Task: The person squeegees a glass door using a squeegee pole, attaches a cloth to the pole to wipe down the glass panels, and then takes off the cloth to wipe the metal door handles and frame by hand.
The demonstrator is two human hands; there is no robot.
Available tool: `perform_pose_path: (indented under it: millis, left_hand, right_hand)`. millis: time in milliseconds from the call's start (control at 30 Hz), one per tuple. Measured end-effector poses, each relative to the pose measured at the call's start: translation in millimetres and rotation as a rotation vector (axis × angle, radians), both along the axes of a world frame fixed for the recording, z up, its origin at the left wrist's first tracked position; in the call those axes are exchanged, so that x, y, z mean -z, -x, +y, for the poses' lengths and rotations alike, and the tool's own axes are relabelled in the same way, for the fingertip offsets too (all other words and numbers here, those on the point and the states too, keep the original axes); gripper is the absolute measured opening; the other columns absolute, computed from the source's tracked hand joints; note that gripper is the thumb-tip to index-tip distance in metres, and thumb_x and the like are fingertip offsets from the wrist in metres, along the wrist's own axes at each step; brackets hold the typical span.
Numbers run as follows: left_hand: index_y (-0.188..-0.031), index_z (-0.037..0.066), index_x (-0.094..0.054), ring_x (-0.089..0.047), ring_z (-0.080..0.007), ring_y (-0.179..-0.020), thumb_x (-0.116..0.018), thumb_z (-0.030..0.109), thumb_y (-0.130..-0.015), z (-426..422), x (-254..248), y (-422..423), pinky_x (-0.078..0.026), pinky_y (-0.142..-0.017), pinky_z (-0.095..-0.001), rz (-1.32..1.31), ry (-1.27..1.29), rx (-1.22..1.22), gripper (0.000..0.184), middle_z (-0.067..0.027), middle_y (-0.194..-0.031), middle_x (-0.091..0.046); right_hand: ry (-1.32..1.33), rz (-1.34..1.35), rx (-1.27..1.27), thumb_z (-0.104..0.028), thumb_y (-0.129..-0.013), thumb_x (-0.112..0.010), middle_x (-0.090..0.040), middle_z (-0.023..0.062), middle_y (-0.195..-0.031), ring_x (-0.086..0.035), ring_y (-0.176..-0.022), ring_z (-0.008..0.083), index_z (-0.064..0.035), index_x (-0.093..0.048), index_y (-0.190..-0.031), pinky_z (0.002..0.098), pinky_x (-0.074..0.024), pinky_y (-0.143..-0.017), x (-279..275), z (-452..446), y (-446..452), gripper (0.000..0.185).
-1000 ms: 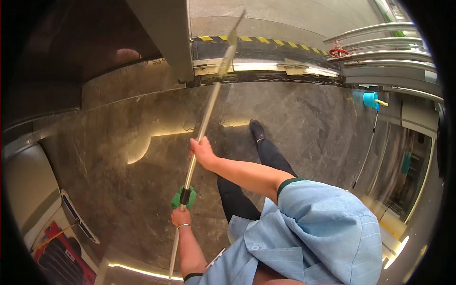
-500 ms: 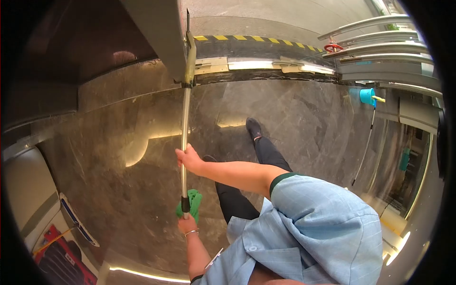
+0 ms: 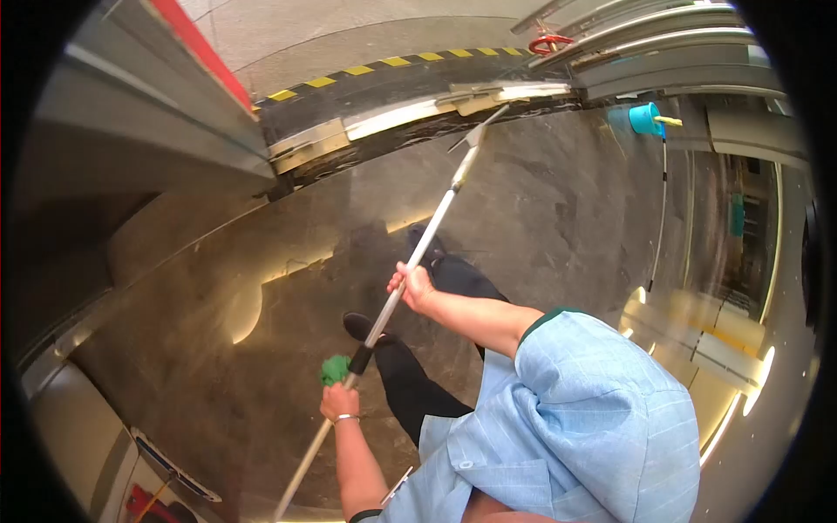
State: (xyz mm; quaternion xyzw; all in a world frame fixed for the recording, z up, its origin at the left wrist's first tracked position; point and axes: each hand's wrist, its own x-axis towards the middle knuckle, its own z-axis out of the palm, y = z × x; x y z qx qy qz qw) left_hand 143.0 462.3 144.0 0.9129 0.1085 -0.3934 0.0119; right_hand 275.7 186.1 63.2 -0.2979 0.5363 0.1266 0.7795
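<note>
A long silver squeegee pole (image 3: 436, 213) runs diagonally in front of me. Around its middle my right hand (image 3: 413, 286) is closed. Lower down, below the black collar (image 3: 357, 359), my left hand (image 3: 340, 402) grips the pole, with a bracelet at its wrist. A crumpled green cloth (image 3: 335, 370) shows just above the left fingers, against the pole; how it is held is hidden. At the far end, the squeegee head (image 3: 476, 135) appears edge-on near the door threshold (image 3: 392, 119). Whether it touches anything, I cannot tell.
Metal panels with a red edge (image 3: 200, 52) stand at upper left. Beyond the threshold runs a yellow-black striped strip (image 3: 357, 70). A turquoise bucket (image 3: 644, 118) and another pole (image 3: 660, 205) are at right, below metal rails (image 3: 645, 35). My shoe (image 3: 357, 326) stands on the dark floor.
The squeegee head has swung right, away from the panel edge, and the pole has gone from upright to slanted. My right hand has moved right with it. The view has shifted too.
</note>
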Motion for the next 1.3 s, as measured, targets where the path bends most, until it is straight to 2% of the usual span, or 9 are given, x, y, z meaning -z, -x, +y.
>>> perform_pose_path:
  millis: [100, 233, 300, 400, 533, 733, 1033, 1233, 1300]
  left_hand:
    - [-0.082, 0.012, -0.07, -0.066, -0.0319, -0.081, -0.064, 0.024, -0.073, -50, 33, -62, -0.053, -0.07, -0.0445, 0.009, 0.031, 0.114, 0.016, -0.0128, -0.092, -0.064]
    - [-0.084, 0.014, -0.07, -0.066, -0.0334, -0.079, -0.063, 0.027, -0.076, -115, 77, -132, -0.053, -0.069, -0.045, -0.048, 0.081, 0.168, 0.017, -0.0119, -0.092, -0.064]
    - [-0.08, 0.013, -0.069, -0.066, -0.035, -0.075, -0.061, 0.028, -0.079, -138, 101, -158, -0.053, -0.067, -0.0458, -0.128, 0.127, 0.194, 0.017, -0.0117, -0.09, -0.064]
    - [-0.076, 0.012, -0.068, -0.066, -0.0357, -0.071, -0.059, 0.029, -0.081, -169, 121, -191, -0.053, -0.065, -0.0465, -0.204, 0.171, 0.166, 0.019, -0.0124, -0.085, -0.063]
    - [-0.076, 0.012, -0.067, -0.065, -0.0359, -0.07, -0.059, 0.03, -0.083, -192, 143, -210, -0.052, -0.064, -0.0469, -0.26, 0.204, 0.127, 0.021, -0.013, -0.083, -0.063]
    - [-0.076, 0.012, -0.068, -0.064, -0.0362, -0.072, -0.057, 0.03, -0.083, -193, 164, -207, -0.052, -0.065, -0.0476, -0.237, 0.241, 0.086, 0.022, -0.0131, -0.083, -0.063]
    - [-0.078, 0.011, -0.068, -0.064, -0.0373, -0.076, -0.057, 0.029, -0.083, -156, 169, -195, -0.051, -0.066, -0.0493, -0.174, 0.241, 0.046, 0.022, -0.0152, -0.085, -0.063]
    - [-0.078, 0.01, -0.068, -0.062, -0.0385, -0.076, -0.057, 0.029, -0.083, -99, 175, -172, -0.05, -0.067, -0.0497, -0.158, 0.176, 0.018, 0.023, -0.016, -0.085, -0.063]
    - [-0.078, 0.01, -0.068, -0.062, -0.0387, -0.076, -0.058, 0.029, -0.083, -74, 175, -160, -0.05, -0.068, -0.0498, -0.166, 0.168, -0.016, 0.022, -0.0163, -0.085, -0.063]
  right_hand:
    - [0.034, -0.054, 0.095, -0.019, -0.097, -0.048, -0.045, 0.0054, -0.061, -0.049, -0.057, 0.0214, -0.0065, -0.044, -0.076, 0.042, -0.0487, -0.061, 40, -69, -21, 0.025]
    - [0.109, -0.144, 0.117, -0.022, -0.098, -0.046, -0.043, 0.0047, -0.061, -0.048, -0.059, 0.0212, -0.009, -0.042, -0.073, 0.0409, -0.047, -0.064, 70, -142, -67, 0.028]
    - [0.134, -0.167, 0.143, -0.02, -0.098, -0.045, -0.047, 0.0067, -0.063, -0.052, -0.059, 0.0222, -0.0056, -0.044, -0.077, 0.0412, -0.0491, -0.06, 86, -173, -91, 0.026]
    - [0.145, -0.22, 0.134, -0.02, -0.097, -0.047, -0.045, 0.0046, -0.069, -0.049, -0.06, 0.0191, -0.0052, -0.044, -0.082, 0.0402, -0.0491, -0.061, 87, -202, -133, 0.021]
    - [0.117, -0.275, 0.092, -0.02, -0.096, -0.05, -0.043, 0.0027, -0.069, -0.048, -0.06, 0.016, -0.007, -0.042, -0.079, 0.0389, -0.0485, -0.065, 83, -222, -174, 0.023]
    - [0.248, -0.219, 0.062, -0.019, -0.096, -0.05, -0.043, 0.0013, -0.067, -0.046, -0.054, 0.0135, -0.0064, -0.044, -0.08, 0.0361, -0.0485, -0.054, 92, -211, -184, 0.021]
    - [0.263, -0.224, 0.053, -0.019, -0.096, -0.05, -0.043, 0.0014, -0.066, -0.047, -0.055, 0.013, -0.0067, -0.043, -0.079, 0.0356, -0.0486, -0.055, 88, -171, -173, 0.022]
    - [0.262, -0.206, 0.013, -0.019, -0.096, -0.051, -0.043, 0.0009, -0.065, -0.047, -0.054, 0.0133, -0.0077, -0.042, -0.077, 0.034, -0.0487, -0.054, 90, -106, -164, 0.023]
    - [0.246, -0.232, -0.042, -0.018, -0.096, -0.05, -0.044, 0.0022, -0.067, -0.048, -0.058, 0.0145, -0.0069, -0.043, -0.08, 0.0356, -0.049, -0.058, 90, -74, -157, 0.021]
